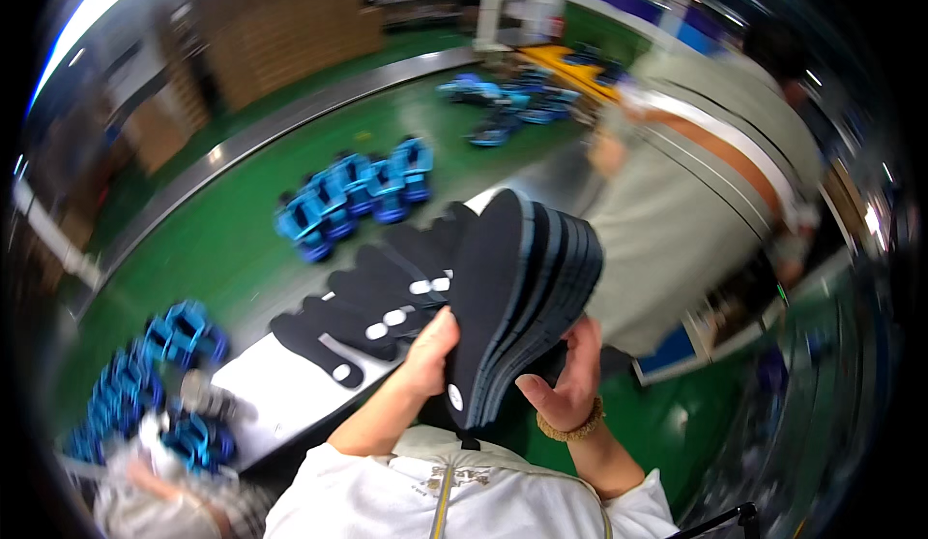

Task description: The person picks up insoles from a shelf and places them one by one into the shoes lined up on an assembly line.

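A thick stack of black insoles (493,288) with grey-blue edges is held up in front of my chest, tilted, a small white round mark near its heel end. My left hand (430,355) grips the stack's left side, thumb on the top insole. At the stack's right side is my right hand (570,384), a beaded bracelet on its wrist. Its fingers curl up against the stack's edge, with the thumb lower down; a dark piece shows between them. More black insoles (387,278) with white marks lie in overlapping rows on the white tabletop (271,384), just left of the stack.
Blue sandal-like shoe uppers (358,186) stand in rows on the green conveyor belt (242,220) beyond the table. More blue shoes (188,331) sit at the left. A person in a grey-green uniform (686,201) works close at my right; another person's hand (164,486) shows at lower left.
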`<act>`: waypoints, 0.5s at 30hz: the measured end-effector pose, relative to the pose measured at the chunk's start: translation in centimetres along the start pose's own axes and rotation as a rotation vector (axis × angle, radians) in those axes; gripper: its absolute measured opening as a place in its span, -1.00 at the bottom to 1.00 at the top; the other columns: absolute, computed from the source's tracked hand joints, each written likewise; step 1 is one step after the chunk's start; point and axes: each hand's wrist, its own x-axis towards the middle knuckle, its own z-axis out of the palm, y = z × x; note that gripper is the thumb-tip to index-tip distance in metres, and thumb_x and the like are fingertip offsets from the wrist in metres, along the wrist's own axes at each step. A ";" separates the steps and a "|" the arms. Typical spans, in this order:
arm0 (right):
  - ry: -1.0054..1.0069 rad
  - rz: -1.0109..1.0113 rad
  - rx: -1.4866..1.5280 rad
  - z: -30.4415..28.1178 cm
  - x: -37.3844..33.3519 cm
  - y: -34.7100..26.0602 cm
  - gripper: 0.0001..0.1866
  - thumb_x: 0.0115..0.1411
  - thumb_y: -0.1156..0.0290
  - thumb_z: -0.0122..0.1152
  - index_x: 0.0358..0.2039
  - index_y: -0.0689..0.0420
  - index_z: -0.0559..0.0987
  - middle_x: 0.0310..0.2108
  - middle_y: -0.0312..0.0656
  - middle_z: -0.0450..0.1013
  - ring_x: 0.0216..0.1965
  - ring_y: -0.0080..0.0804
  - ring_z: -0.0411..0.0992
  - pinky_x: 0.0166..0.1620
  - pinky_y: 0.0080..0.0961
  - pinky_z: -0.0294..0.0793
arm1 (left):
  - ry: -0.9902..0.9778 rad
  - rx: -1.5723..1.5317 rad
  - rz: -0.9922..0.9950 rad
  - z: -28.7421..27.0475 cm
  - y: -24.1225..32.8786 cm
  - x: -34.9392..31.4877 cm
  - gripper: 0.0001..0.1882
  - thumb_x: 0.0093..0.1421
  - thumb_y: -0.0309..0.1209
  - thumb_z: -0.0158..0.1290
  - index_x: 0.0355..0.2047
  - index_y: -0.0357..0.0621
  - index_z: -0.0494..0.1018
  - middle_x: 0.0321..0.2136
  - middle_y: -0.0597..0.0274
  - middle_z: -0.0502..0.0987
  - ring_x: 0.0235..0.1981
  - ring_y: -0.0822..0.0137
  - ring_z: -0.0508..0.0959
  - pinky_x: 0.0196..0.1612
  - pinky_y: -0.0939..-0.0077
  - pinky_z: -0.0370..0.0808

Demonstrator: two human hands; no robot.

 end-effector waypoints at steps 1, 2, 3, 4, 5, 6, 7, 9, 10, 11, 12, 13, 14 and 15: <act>0.095 -0.050 -0.108 0.3 -0.1 -0.4 -0.31 -0.25 0.25 0.31 -0.15 0.38 0.25 -0.34 -0.15 0.24 -0.33 -0.39 0.25 -0.27 -0.54 0.24 | -0.177 -0.051 -0.015 -0.2 -0.7 1.4 -0.32 0.08 -0.02 -0.20 0.04 -0.30 -0.01 0.02 0.12 0.12 0.02 0.33 0.16 0.05 0.47 0.06; 0.239 -0.069 -0.112 0.3 -0.8 -0.9 -0.35 -0.27 0.31 0.32 -0.20 0.38 0.27 -0.36 -0.15 0.26 -0.36 -0.42 0.26 -0.31 -0.56 0.24 | -0.305 -0.122 -0.096 0.4 -2.1 2.7 -0.33 0.08 -0.05 -0.19 0.04 -0.31 0.00 0.01 0.13 0.14 0.01 0.33 0.17 0.04 0.47 0.07; 0.274 -0.055 -0.126 -1.2 -2.2 -1.5 -0.37 -0.27 0.40 0.32 -0.19 0.38 0.26 -0.36 -0.15 0.27 -0.36 -0.44 0.28 -0.29 -0.58 0.25 | -0.469 -0.165 -0.201 1.7 -4.1 3.8 -0.35 0.08 -0.07 -0.18 0.04 -0.30 0.00 0.00 0.12 0.15 0.00 0.33 0.18 0.05 0.47 0.07; 0.378 -0.062 -0.084 -3.1 -3.8 -2.0 -0.38 -0.27 0.43 0.32 -0.19 0.37 0.25 -0.35 -0.15 0.28 -0.36 -0.45 0.30 -0.28 -0.59 0.26 | -0.497 -0.184 -0.269 4.1 -6.8 4.5 -0.36 0.05 -0.05 -0.17 -0.01 -0.32 0.07 -0.08 0.07 0.24 -0.08 0.29 0.28 -0.01 0.45 0.17; 0.481 -0.079 -0.043 -5.9 -5.8 -2.4 -0.38 -0.27 0.47 0.31 -0.19 0.37 0.24 -0.35 -0.15 0.28 -0.35 -0.45 0.31 -0.27 -0.59 0.26 | -0.522 -0.182 -0.341 7.4 -10.3 4.9 -0.36 0.02 -0.04 -0.16 -0.06 -0.34 0.15 -0.16 0.01 0.34 -0.16 0.25 0.37 -0.06 0.42 0.28; 0.540 -0.063 -0.154 -9.5 -7.4 -3.7 -0.36 -0.27 0.50 0.31 -0.16 0.36 0.21 -0.33 -0.16 0.29 -0.32 -0.45 0.33 -0.23 -0.59 0.28 | -0.618 -0.235 -0.424 11.3 -13.0 5.3 -0.37 0.02 -0.04 -0.16 -0.06 -0.32 0.15 -0.17 0.02 0.35 -0.18 0.25 0.39 -0.08 0.42 0.30; 0.630 -0.078 -0.212 -12.3 -9.1 -4.2 -0.33 -0.28 0.50 0.32 -0.14 0.35 0.19 -0.31 -0.15 0.29 -0.29 -0.45 0.33 -0.20 -0.56 0.28 | -0.662 -0.245 -0.534 14.4 -15.6 5.4 -0.38 0.02 -0.03 -0.17 -0.05 -0.30 0.16 -0.16 0.06 0.35 -0.17 0.27 0.38 -0.08 0.43 0.30; 0.749 0.003 -0.261 -18.2 -13.5 -6.4 -0.27 -0.30 0.49 0.34 -0.10 0.33 0.16 -0.28 -0.14 0.28 -0.26 -0.43 0.33 -0.17 -0.53 0.28 | -0.849 -0.243 -0.684 21.3 -20.8 5.0 -0.38 0.02 -0.03 -0.17 -0.05 -0.28 0.16 -0.16 0.09 0.35 -0.17 0.29 0.38 -0.09 0.45 0.30; 0.823 -0.077 -0.383 -20.3 -15.5 -7.2 -0.25 -0.31 0.47 0.36 -0.09 0.30 0.16 -0.26 -0.14 0.27 -0.24 -0.41 0.32 -0.17 -0.52 0.29 | -0.924 -0.272 -0.746 24.3 -23.1 4.4 -0.40 0.03 -0.04 -0.17 -0.06 -0.28 0.17 -0.18 0.11 0.36 -0.19 0.34 0.40 -0.12 0.49 0.33; 0.846 -0.119 -0.519 -22.4 -17.8 -7.9 -0.21 -0.32 0.44 0.37 -0.08 0.27 0.14 -0.27 -0.14 0.27 -0.27 -0.42 0.31 -0.20 -0.52 0.28 | -0.993 -0.295 -0.826 27.1 -25.3 3.5 -0.43 0.05 -0.07 -0.20 -0.07 -0.28 0.19 -0.21 0.14 0.39 -0.24 0.38 0.42 -0.17 0.52 0.36; 0.887 -0.112 -0.666 -24.3 -19.7 -9.2 -0.23 -0.33 0.42 0.38 -0.10 0.27 0.17 -0.30 -0.16 0.27 -0.29 -0.43 0.30 -0.23 -0.53 0.27 | -1.091 -0.320 -0.849 30.0 -27.1 2.6 -0.44 0.05 -0.08 -0.21 -0.08 -0.29 0.19 -0.23 0.15 0.40 -0.25 0.39 0.43 -0.20 0.53 0.38; 0.922 -0.121 -0.767 -25.0 -22.8 -10.2 -0.25 -0.34 0.41 0.39 -0.12 0.26 0.20 -0.32 -0.17 0.28 -0.31 -0.45 0.29 -0.25 -0.54 0.27 | -1.142 -0.299 -0.889 31.4 -29.2 0.6 -0.46 0.06 -0.10 -0.22 -0.08 -0.30 0.20 -0.24 0.16 0.40 -0.27 0.39 0.44 -0.22 0.55 0.39; 0.970 -0.065 -0.799 -26.4 -25.8 -11.2 -0.30 -0.38 0.36 0.42 -0.18 0.25 0.29 -0.38 -0.20 0.29 -0.36 -0.45 0.27 -0.29 -0.56 0.24 | -1.174 -0.273 -0.932 33.1 -31.5 -1.1 -0.46 0.06 -0.11 -0.24 -0.09 -0.31 0.20 -0.26 0.17 0.41 -0.29 0.39 0.44 -0.24 0.53 0.41; 1.059 0.057 -0.825 -26.6 -27.3 -12.6 -0.36 -0.41 0.34 0.43 -0.26 0.24 0.36 -0.39 -0.21 0.30 -0.36 -0.44 0.27 -0.29 -0.57 0.24 | -1.348 -0.443 -0.985 35.0 -32.8 -1.8 -0.50 0.09 -0.16 -0.24 -0.08 -0.32 0.19 -0.19 0.14 0.37 -0.22 0.34 0.42 -0.18 0.49 0.39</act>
